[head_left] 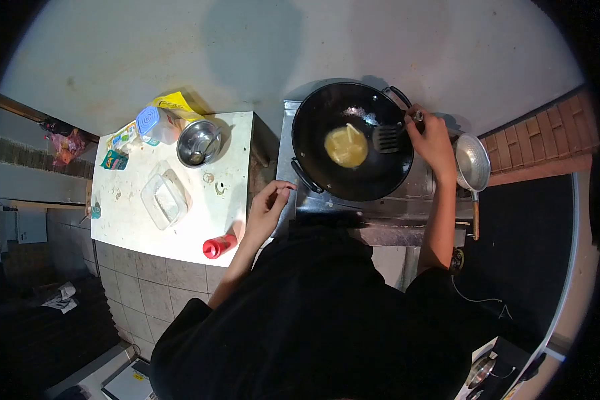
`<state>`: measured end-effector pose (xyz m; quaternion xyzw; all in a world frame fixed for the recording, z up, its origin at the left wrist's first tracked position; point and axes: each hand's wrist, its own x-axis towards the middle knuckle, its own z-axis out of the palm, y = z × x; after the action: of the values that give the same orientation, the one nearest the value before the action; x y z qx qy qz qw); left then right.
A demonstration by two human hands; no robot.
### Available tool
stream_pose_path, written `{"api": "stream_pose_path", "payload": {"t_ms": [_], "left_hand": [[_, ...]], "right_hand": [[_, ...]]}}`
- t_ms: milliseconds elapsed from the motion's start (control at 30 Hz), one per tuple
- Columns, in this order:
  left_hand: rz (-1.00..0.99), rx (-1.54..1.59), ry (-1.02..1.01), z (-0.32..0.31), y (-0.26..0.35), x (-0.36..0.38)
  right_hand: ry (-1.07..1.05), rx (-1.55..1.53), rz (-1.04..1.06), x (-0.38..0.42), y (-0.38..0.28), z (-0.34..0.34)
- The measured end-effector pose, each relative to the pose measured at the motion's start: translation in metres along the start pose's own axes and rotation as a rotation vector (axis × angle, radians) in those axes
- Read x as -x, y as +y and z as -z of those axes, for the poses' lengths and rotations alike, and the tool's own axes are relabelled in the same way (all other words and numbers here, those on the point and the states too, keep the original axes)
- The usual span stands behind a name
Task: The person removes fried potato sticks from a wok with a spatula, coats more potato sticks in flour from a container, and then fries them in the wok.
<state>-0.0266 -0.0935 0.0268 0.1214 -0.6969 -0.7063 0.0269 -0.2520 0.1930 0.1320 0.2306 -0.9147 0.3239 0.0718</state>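
Black clothing (313, 313) lies nearest us, behind the fingers of both hands. Ahead of it, our right hand (430, 137) has its fingers closed together around the handle of a black slotted spatula (385, 139); the grip sits at the rim, presumably so the blade reaches inside while the knuckles keep back from the heat. That blade, left of the right fingers, is inside a big black wok (313, 123); whether it touches the metal, we cannot tell. Farther left of those fingers, yellow liquid (346, 150) with pale pieces pools near the wok's middle, probably because the sides slope there.

Our left hand (267, 210) has loosely curled fingers and holds nothing we can see; we cannot tell whether thumb and fingertip meet. One wok handle (303, 179) is just beyond those fingertips, between them and the liquid; the other handle (401, 96), just past the right fingers, could get in their way. Right of the right wrist sits a silver pan (472, 160). Left of the left fingers, a white table (123, 223) bears a steel bowl (188, 141), a clear plastic container (163, 208) and, nearest the wrist, a red container (217, 247).
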Motion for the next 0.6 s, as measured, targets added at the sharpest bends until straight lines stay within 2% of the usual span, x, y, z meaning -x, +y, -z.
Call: {"api": "stream_pose_path", "payload": {"t_ms": [67, 133, 167, 267, 300, 333, 400, 433, 600], "left_hand": [[-0.016, 0.002, 0.0, 0.0, -0.002, -0.002], [-0.029, 0.002, -0.002, 0.0, -0.002, -0.001], [-0.022, 0.003, -0.009, 0.0, -0.001, -0.001], [-0.01, 0.009, -0.005, 0.003, 0.0, -0.002], [0.001, 0.02, -0.004, 0.003, 0.0, -0.001], [0.005, 0.018, -0.007, 0.003, 0.0, -0.001], [-0.024, 0.03, 0.004, 0.002, -0.001, 0.0], [-0.02, 0.029, 0.003, 0.003, -0.002, 0.001], [-0.025, 0.022, 0.006, 0.002, -0.005, 0.001]], "right_hand": [[-0.004, -0.057, -0.003, -0.004, 0.026, -0.019], [-0.09, -0.328, -0.115, -0.008, 0.053, -0.043], [-0.088, -0.509, -0.109, -0.01, 0.051, -0.053], [-0.142, -0.569, -0.08, -0.004, 0.031, -0.059], [-0.108, -0.505, 0.016, -0.002, 0.011, -0.053], [-0.108, -0.506, 0.011, -0.001, -0.006, -0.044], [-0.177, -0.32, 0.067, 0.001, -0.032, -0.028], [-0.137, -0.297, 0.131, 0.002, -0.041, -0.025], [-0.058, -0.217, 0.107, 0.004, -0.052, -0.01]]}}
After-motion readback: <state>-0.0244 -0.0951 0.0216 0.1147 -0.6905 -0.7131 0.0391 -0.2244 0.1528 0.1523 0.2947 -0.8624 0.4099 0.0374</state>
